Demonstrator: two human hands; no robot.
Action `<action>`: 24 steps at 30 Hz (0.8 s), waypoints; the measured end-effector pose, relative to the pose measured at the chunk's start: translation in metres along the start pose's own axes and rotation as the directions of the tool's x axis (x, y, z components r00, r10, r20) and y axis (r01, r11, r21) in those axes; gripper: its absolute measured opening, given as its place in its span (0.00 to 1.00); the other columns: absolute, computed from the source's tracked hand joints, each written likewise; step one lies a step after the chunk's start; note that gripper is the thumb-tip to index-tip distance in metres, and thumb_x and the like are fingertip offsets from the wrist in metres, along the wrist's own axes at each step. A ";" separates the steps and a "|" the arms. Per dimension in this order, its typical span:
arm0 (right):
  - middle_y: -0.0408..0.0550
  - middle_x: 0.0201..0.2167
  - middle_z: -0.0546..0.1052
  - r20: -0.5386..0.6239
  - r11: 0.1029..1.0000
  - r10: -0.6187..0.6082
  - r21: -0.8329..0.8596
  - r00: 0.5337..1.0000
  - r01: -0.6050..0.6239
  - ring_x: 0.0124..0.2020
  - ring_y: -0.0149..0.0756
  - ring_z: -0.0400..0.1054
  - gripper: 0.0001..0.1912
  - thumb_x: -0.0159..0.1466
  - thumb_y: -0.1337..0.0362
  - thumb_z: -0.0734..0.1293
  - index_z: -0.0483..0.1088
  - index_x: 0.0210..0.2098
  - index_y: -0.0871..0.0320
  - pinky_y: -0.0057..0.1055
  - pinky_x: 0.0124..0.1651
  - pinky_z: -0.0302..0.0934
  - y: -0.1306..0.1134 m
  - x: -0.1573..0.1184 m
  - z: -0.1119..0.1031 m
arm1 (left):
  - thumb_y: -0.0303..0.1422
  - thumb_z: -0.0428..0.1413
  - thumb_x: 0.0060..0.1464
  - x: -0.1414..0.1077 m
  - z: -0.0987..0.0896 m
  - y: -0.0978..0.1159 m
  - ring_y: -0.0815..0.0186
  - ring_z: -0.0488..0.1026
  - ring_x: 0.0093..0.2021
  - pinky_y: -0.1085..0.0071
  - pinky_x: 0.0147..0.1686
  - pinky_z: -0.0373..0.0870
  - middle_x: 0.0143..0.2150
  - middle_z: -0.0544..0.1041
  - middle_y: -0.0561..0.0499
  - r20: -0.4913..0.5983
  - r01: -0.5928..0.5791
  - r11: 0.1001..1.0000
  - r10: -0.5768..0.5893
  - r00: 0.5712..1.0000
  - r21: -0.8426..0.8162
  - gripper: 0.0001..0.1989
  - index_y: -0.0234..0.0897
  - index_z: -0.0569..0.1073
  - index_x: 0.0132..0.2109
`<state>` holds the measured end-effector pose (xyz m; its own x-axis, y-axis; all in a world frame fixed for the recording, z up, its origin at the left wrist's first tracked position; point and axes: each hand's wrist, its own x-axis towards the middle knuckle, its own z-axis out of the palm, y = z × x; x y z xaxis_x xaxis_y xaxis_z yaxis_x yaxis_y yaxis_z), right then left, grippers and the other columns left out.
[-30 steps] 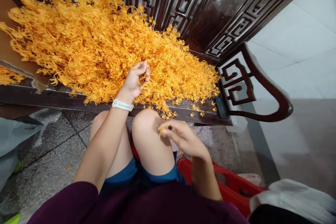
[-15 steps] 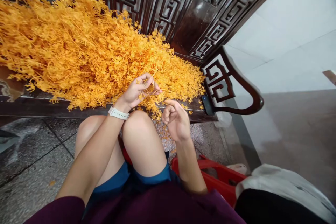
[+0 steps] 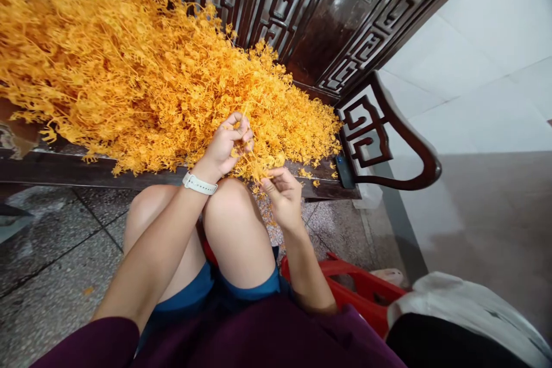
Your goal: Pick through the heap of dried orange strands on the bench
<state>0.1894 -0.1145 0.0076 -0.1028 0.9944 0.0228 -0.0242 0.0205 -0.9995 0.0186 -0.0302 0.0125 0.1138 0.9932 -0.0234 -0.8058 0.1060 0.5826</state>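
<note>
The left hand [image 3: 226,146] pinches an orange sprig [image 3: 254,164] between thumb and curled fingers, just above the right knee [image 3: 230,201]. The right hand [image 3: 282,195], at four o'clock from the left, closes its fingertips on the lower end of the same sprig. A white watch [image 3: 199,183] bands the left wrist. At twelve o'clock from the hands, a big pile [image 3: 142,80] of the same sprigs covers a dark wooden bench [image 3: 64,167], reaching to its carved armrest [image 3: 388,138] at three o'clock. A red stool [image 3: 362,290] shows at five o'clock.
</note>
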 end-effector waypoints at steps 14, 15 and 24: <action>0.48 0.39 0.85 0.257 0.988 0.068 0.116 0.964 -0.101 0.40 0.39 0.81 0.10 0.68 0.55 0.73 0.71 0.42 0.53 0.43 0.53 0.72 -0.013 -0.008 0.014 | 0.21 0.56 0.49 -0.006 0.009 0.003 0.76 0.60 0.20 0.79 0.17 0.54 0.24 0.63 0.57 -0.106 0.044 0.990 -0.030 0.994 0.137 0.09 0.38 0.65 0.31; 0.49 0.40 0.85 0.270 0.994 0.064 0.072 0.961 -0.086 0.41 0.39 0.81 0.11 0.69 0.54 0.72 0.72 0.42 0.54 0.43 0.54 0.72 -0.015 -0.008 0.012 | 0.21 0.55 0.49 -0.005 0.008 0.004 0.75 0.60 0.19 0.79 0.17 0.54 0.22 0.63 0.57 -0.112 0.058 0.988 -0.043 0.993 0.140 0.09 0.38 0.65 0.31; 0.58 0.40 0.85 1.000 0.999 0.004 -0.005 0.025 0.043 0.42 0.36 0.81 0.13 0.74 0.60 0.63 0.77 0.42 0.59 0.27 0.49 0.72 -0.037 -0.040 -0.008 | 0.23 0.58 0.56 0.011 -0.012 0.007 0.75 0.67 0.22 0.79 0.22 0.66 0.25 0.69 0.56 -0.193 -0.036 0.996 0.050 0.980 0.076 0.09 0.39 0.67 0.32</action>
<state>0.2026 -0.1540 0.0432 -0.9967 -0.0786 0.0182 -0.0232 0.0634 -0.9977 0.0066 -0.0180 0.0065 -0.0412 0.9878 -0.1502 -0.7627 0.0660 0.6434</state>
